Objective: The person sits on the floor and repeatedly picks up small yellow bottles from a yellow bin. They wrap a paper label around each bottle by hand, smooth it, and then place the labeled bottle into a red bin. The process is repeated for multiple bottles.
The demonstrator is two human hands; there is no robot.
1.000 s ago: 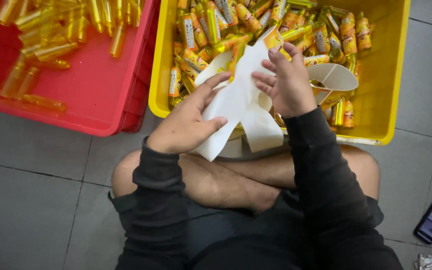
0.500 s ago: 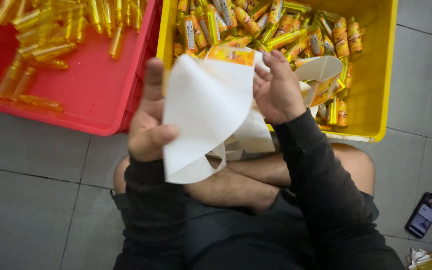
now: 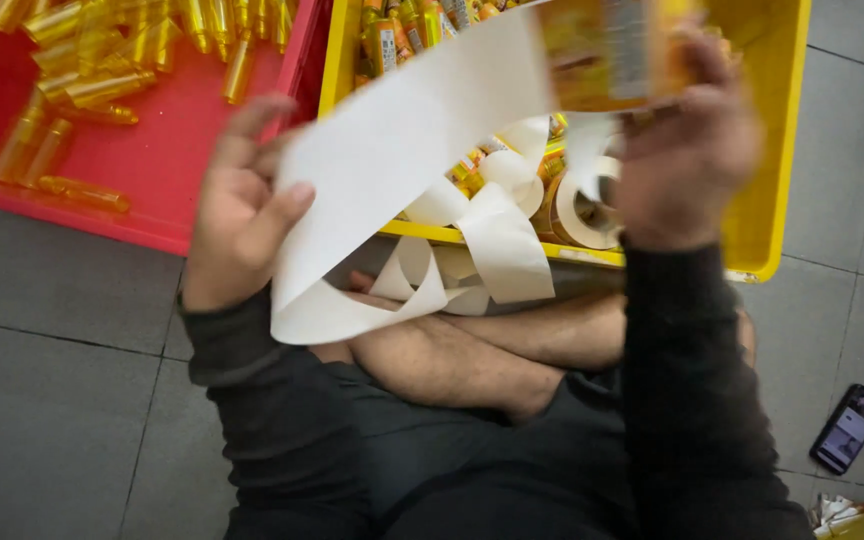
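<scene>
My left hand [image 3: 240, 205] grips the white backing strip [image 3: 392, 160] of a label roll, thumb pressed on its left edge. The strip runs up and right to my right hand [image 3: 687, 140], which is blurred and holds the strip's upper end where a yellow-orange label [image 3: 607, 50] shows. Loose white loops of the strip [image 3: 482, 255] hang down over my crossed legs. The roll's core [image 3: 580, 208] lies inside the yellow bin [image 3: 777, 150] among several labelled yellow tubes [image 3: 402, 30].
A red bin [image 3: 162, 170] at the left holds several bare amber tubes [image 3: 92, 70]. Both bins stand on grey floor tiles. A phone [image 3: 849, 428] lies on the floor at the lower right, beside some packaging in the corner.
Both hands have risen toward the camera, pulling the white strip taut between them. The right hand now holds a label end up high and is blurred with motion.
</scene>
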